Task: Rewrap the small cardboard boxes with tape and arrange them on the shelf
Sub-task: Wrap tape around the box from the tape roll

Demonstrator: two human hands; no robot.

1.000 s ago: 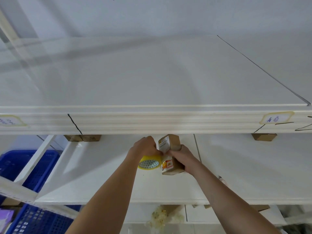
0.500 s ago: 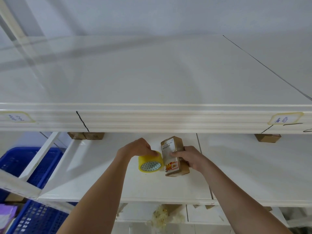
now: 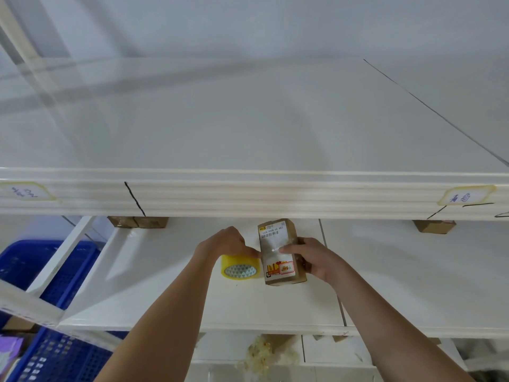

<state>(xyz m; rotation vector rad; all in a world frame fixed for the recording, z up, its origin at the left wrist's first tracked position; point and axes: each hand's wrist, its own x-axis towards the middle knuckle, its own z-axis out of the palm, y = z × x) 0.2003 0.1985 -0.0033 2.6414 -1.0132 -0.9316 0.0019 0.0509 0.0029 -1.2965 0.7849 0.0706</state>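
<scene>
A small brown cardboard box (image 3: 278, 235) with a white label and an orange sticker stands on end on the white middle shelf (image 3: 170, 299). My right hand (image 3: 308, 257) grips its right side, thumb across the front on a clear strip of tape. My left hand (image 3: 227, 242) rests on top of a yellow tape roll (image 3: 239, 267) lying just left of the box, fingers pinching at the box's left edge where the tape runs.
A wide white upper shelf (image 3: 248, 194) overhangs, with handwritten labels at its left end and right end. Brown cardboard blocks (image 3: 137, 222) (image 3: 433, 226) sit under it. Blue plastic crates (image 3: 63, 351) stand at the lower left. Crumpled packing material (image 3: 264, 357) lies on the shelf below.
The box has turned from tilted to nearly upright, its label side facing me. My left hand has shifted from gripping the roll to pressing tape at the box's left edge.
</scene>
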